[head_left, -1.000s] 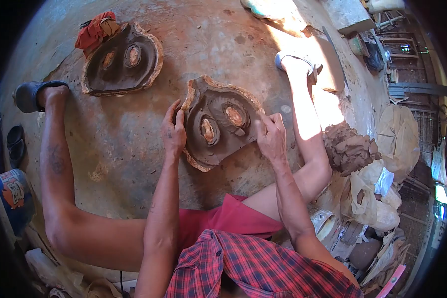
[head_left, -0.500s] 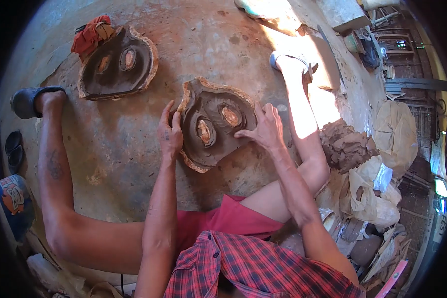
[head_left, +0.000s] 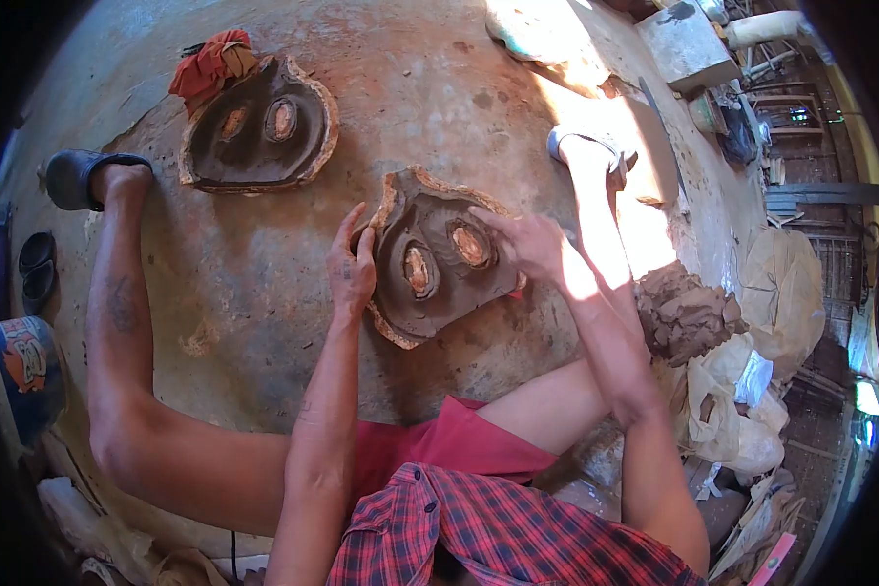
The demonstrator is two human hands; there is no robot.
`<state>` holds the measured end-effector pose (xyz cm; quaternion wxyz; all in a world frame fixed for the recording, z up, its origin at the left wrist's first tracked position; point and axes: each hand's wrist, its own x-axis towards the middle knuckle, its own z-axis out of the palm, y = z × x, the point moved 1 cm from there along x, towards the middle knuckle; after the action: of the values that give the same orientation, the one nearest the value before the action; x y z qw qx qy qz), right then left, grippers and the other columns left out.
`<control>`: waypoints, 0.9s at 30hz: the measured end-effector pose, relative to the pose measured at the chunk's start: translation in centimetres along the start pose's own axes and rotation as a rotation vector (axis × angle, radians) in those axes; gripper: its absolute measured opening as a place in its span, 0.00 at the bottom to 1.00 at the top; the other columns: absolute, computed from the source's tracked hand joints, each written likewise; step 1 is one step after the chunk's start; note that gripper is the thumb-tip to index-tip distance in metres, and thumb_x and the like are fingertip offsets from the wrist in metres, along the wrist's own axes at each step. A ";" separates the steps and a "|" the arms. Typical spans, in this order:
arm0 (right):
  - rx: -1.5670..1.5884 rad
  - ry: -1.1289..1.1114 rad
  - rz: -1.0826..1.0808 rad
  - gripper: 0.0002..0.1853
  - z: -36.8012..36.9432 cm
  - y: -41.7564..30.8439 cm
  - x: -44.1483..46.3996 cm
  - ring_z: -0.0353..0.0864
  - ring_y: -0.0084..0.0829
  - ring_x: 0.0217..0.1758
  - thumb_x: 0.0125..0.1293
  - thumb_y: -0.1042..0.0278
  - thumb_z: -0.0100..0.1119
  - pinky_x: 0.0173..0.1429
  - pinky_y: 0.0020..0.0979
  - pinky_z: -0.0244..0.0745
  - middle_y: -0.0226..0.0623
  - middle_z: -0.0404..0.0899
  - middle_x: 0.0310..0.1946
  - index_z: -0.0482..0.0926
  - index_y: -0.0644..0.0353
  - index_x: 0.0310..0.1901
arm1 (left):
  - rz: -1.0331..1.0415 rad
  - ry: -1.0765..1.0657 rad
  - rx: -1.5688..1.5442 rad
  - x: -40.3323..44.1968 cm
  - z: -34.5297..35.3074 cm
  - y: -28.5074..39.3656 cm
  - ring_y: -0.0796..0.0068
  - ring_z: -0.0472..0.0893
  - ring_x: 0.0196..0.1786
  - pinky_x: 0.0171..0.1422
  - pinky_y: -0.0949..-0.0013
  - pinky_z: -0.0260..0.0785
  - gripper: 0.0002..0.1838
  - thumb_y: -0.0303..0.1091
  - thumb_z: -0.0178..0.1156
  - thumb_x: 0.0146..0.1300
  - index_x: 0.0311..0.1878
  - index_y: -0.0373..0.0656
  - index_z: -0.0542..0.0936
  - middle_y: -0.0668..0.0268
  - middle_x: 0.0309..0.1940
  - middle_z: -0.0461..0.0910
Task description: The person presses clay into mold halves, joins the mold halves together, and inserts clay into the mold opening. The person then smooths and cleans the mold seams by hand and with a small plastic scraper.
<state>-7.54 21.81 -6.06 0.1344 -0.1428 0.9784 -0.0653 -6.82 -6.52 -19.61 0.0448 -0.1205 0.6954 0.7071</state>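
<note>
A rough-edged mould [head_left: 397, 337] lined with dark wet clay lies on the floor between my hands. Two oval openings in its clay show a pale orange-brown surface. Alongside its left rim is my left hand [head_left: 354, 272], thumb and index finger stretched apart against the edge; its other fingers are hidden. My right hand [head_left: 535, 244] reaches over the upper right rim, slightly blurred, with extended fingers touching the clay near the right oval. A second clay-lined mould [head_left: 328, 146] of similar shape lies farther off to the upper left, with a crumpled orange-red cloth [head_left: 213, 70] against it.
My legs spread either side of the mould on the stained concrete floor [head_left: 254, 332]. A heap of dark clay [head_left: 689, 313] sits by my right knee, near plastic bags [head_left: 781, 283]. At left are a printed bucket [head_left: 24, 376] and dark sandals [head_left: 37, 272]. A concrete block [head_left: 689, 47] stands upper right.
My right hand has shifted from the mould's right side up over its upper right rim, its fingers now reaching inward. My left hand stays by the left rim. The whole view has shifted slightly.
</note>
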 end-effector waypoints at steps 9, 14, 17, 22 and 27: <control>-0.356 -0.397 -0.228 0.45 -2.2 0.0 6.2 0.86 0.49 0.32 0.60 0.71 0.56 0.40 0.50 0.82 0.46 0.83 0.29 0.69 0.18 0.79 | -0.013 -0.148 -0.048 3.1 -0.4 0.7 0.71 0.86 0.58 0.66 0.67 0.76 0.25 0.26 0.59 0.79 0.76 0.48 0.77 0.53 0.56 0.89; -0.335 -0.419 -0.100 0.44 -1.6 0.9 2.9 0.87 0.49 0.33 0.64 0.68 0.54 0.40 0.50 0.83 0.48 0.85 0.30 0.64 0.18 0.82 | -0.015 -0.139 -0.093 3.1 -0.3 0.6 0.76 0.85 0.56 0.64 0.69 0.76 0.24 0.26 0.59 0.79 0.75 0.48 0.78 0.58 0.54 0.89; -0.305 -0.434 0.025 0.42 -1.2 -0.1 0.8 0.89 0.49 0.37 0.68 0.65 0.52 0.41 0.50 0.85 0.49 0.87 0.35 0.61 0.24 0.83 | 0.016 -0.136 -0.034 2.9 -0.3 1.0 0.75 0.85 0.55 0.64 0.68 0.77 0.23 0.26 0.59 0.79 0.75 0.47 0.78 0.58 0.53 0.90; -0.188 -0.431 0.178 0.41 0.1 -1.2 -2.4 0.90 0.53 0.38 0.67 0.64 0.54 0.43 0.55 0.84 0.53 0.87 0.35 0.62 0.36 0.84 | 0.033 -0.114 0.020 2.9 -0.4 0.9 0.74 0.86 0.54 0.64 0.68 0.77 0.23 0.27 0.59 0.79 0.75 0.49 0.79 0.59 0.53 0.90; -0.001 -0.256 0.217 0.32 4.5 -2.4 -6.6 0.90 0.57 0.40 0.72 0.62 0.52 0.50 0.57 0.84 0.54 0.87 0.32 0.70 0.48 0.78 | 0.008 -0.096 0.007 2.5 -0.3 1.3 0.75 0.85 0.56 0.64 0.68 0.76 0.24 0.28 0.60 0.79 0.75 0.50 0.78 0.59 0.53 0.90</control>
<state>0.42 21.08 -8.40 0.2641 -0.0437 0.9630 -0.0311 -9.53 -7.10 -18.89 0.0759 -0.0834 0.6952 0.7099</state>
